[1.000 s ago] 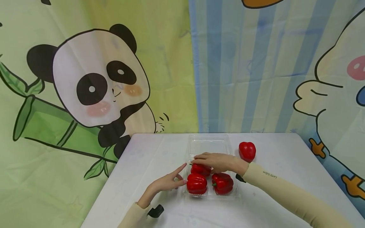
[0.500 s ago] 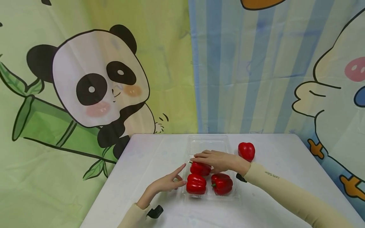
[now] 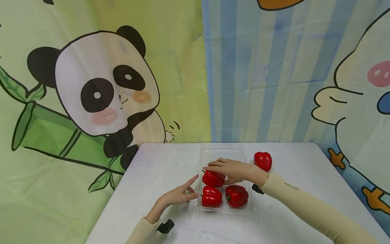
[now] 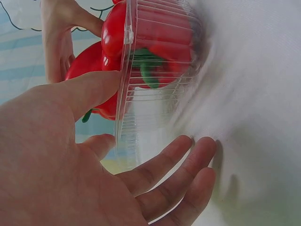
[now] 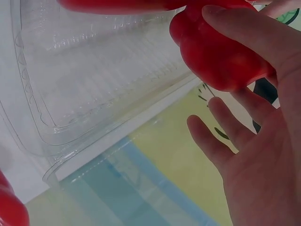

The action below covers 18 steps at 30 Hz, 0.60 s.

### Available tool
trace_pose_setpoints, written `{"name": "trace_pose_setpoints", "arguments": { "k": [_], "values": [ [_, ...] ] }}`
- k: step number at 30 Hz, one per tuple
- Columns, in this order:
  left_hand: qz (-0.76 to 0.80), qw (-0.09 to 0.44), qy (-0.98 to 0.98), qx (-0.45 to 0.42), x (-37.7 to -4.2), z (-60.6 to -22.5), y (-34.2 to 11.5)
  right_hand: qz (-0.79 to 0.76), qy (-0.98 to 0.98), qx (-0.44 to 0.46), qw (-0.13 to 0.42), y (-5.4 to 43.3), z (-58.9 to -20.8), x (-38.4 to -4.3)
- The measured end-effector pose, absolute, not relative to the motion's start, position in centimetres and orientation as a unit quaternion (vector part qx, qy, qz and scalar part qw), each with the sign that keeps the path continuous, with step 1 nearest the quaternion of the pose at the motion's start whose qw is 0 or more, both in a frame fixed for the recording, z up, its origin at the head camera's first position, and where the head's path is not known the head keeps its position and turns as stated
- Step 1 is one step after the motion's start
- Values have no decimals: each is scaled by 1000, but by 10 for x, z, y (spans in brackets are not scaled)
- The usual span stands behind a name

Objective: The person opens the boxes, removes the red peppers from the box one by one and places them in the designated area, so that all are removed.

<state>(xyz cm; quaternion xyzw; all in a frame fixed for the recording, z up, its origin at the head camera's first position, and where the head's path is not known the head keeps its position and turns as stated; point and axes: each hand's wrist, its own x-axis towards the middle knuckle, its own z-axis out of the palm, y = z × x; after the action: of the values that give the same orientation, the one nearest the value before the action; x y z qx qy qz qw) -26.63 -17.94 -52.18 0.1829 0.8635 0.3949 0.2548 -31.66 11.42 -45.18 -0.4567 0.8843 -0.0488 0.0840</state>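
My right hand (image 3: 236, 171) grips a red bell pepper (image 3: 213, 178) over the far left part of a clear plastic clamshell container (image 3: 223, 205). In the right wrist view its thumb lies on the pepper (image 5: 221, 52) and fingers support the other side. A second red bell pepper (image 3: 211, 197) sits in the near left, its green stem facing the container wall in the left wrist view. Another pepper (image 3: 237, 196) lies near right. My left hand (image 3: 179, 194) touches the container's left rim with thumb and index finger, the other fingers extended beside it.
One more red bell pepper (image 3: 263, 161) stands on the white table (image 3: 292, 159) beyond the right wrist. The container's transparent lid (image 3: 223, 154) lies open toward the back edge. A printed curtain (image 3: 182, 84) hangs behind the table.
The near left pepper has shifted slightly right and sits lower in the container. The right hand and its pepper have risen a little and moved slightly away. The left hand stays at the rim.
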Motion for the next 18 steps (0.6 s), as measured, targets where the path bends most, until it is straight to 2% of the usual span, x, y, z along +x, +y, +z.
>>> {"name": "trace_pose_setpoints", "arguments": {
  "k": [18],
  "values": [
    [390, 258, 867, 172, -266, -522, -178, -71, 883, -458, 69, 122, -448, -318]
  ]
}}
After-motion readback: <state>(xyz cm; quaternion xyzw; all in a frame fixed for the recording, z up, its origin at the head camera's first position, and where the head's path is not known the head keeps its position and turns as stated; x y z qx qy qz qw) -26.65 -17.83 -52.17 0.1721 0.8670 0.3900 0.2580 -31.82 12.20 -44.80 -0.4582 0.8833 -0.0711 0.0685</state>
